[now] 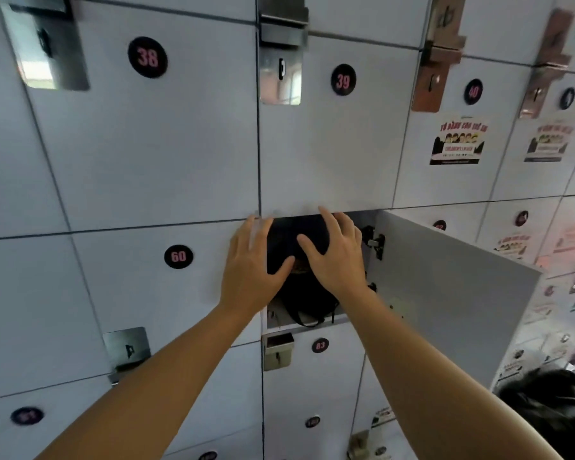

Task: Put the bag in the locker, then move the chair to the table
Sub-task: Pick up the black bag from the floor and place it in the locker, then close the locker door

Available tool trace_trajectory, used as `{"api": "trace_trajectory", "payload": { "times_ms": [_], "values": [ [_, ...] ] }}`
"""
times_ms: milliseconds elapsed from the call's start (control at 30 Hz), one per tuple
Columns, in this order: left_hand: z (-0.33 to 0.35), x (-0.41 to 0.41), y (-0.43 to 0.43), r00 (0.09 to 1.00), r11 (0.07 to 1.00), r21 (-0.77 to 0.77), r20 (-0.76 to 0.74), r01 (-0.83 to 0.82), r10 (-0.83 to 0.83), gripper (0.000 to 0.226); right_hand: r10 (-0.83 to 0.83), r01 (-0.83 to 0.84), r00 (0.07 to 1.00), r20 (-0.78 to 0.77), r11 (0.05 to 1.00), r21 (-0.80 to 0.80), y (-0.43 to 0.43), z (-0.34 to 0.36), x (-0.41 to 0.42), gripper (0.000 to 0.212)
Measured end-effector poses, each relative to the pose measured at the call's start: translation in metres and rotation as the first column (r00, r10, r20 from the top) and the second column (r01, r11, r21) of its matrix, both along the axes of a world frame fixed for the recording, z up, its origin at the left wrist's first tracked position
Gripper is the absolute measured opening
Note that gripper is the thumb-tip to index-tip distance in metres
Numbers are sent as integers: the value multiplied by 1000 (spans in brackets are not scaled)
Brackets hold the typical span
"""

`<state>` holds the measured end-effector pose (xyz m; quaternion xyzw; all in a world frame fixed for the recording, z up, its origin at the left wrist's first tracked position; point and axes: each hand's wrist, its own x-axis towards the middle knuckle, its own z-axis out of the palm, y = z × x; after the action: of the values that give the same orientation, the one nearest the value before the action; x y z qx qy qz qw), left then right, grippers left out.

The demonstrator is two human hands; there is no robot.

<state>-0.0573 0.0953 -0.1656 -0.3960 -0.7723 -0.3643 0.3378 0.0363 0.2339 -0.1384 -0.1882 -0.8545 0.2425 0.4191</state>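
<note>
A black bag (301,295) fills the open locker (273,322) in the middle of the wall of white lockers, its straps hanging at the lower front edge. My left hand (251,272) lies flat with fingers spread on the bag's left side and partly on the neighbouring door numbered 60. My right hand (337,252) presses flat on the bag's upper front, fingers apart. Neither hand grips anything. The locker's white door (452,300) stands swung out to the right on its hinges. No chair or table is in view.
Closed numbered doors 38 (147,57), 39 (343,80) and 60 (178,256) surround the open one, with metal lock plates sticking out. Stickers cover doors at the right. A person's dark hair (551,413) shows at the bottom right, below the open door.
</note>
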Motion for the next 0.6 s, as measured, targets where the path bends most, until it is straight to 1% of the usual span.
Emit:
{"api": "trace_trajectory", "payload": {
  "times_ms": [67,133,233,300,333,367,433,533,600],
  "values": [
    [9,-10,-14,989,994,-23,-108,-103,100,82,-13,13,1000,8,999,29,-5,8,3,68],
    [17,-21,-26,960,970,-67,-171,-235,220,91,-18,17,1000,16,998,61,-8,15,5,68],
    [25,-35,-39,924,903,-208,-157,-376,349,121,-57,50,997,51,990,131,-4,25,13,66],
    [26,-43,-43,898,844,-309,-173,-439,404,145,-128,112,989,73,974,196,5,28,20,66],
    [26,-45,-43,888,818,-345,-185,-460,422,153,-171,147,981,88,962,230,12,29,24,66],
    [26,-47,-42,880,798,-371,-194,-475,434,155,-214,179,971,110,947,265,19,30,29,66],
    [25,-48,-37,865,768,-399,-208,-501,456,153,-306,236,935,181,915,328,35,31,38,67],
    [22,-50,-30,854,752,-407,-200,-518,480,155,-462,331,836,295,854,401,57,35,50,70],
    [19,-53,-29,852,752,-403,-207,-521,480,153,-532,383,766,362,829,407,69,38,58,72]
  ]
}}
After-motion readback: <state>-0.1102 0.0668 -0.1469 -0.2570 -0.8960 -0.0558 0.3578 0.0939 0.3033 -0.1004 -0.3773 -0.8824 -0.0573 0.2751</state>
